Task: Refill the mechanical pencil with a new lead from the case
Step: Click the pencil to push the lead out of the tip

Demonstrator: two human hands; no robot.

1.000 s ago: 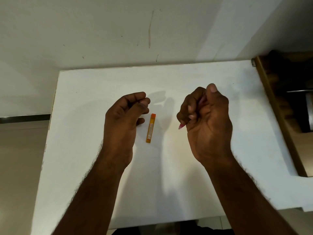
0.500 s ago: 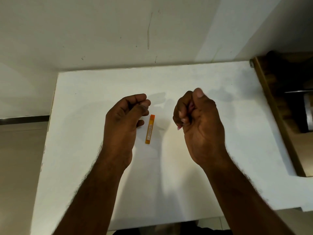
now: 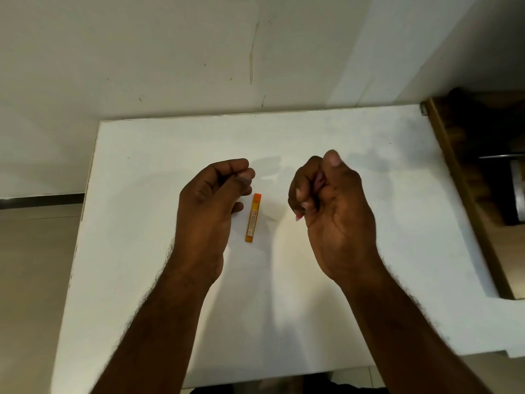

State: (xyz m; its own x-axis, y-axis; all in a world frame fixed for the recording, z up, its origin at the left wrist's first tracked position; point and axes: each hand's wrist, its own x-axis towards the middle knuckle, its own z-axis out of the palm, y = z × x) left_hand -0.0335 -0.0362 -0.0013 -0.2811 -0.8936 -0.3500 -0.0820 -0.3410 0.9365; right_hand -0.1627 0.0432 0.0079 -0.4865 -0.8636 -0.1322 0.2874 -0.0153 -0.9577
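White table (image 3: 142, 251) fills most of the head view, its far edge against a pale wall (image 3: 170, 52); a wooden unit (image 3: 466, 200) borders the table at 3 o'clock. Right hand (image 3: 332, 211), just right of centre, is closed into a fist around the mechanical pencil (image 3: 299, 217): only a pink tip shows below the curled fingers and a sliver of pink between fingers and thumb; the barrel is hidden. Left hand (image 3: 213, 200), just left of centre, has thumb and forefinger pinched together at about 1 o'clock of the palm; a lead there would be too thin to resolve, so I cannot tell whether it holds anything. Lead case (image 3: 253, 217), orange and slim, lies flat on the table between the two hands, long axis roughly 12 to 6, near the left fingertips but apart from them; whether its cap is on or off is unclear. Judgement: lead-transfer stage, not yet fed in. Risks: a lead pinched too hard or met off-axis at the pencil opening would snap; a dropped lead could roll away across the table; a brushing hand could knock the case and, if it is open, spill its leads.
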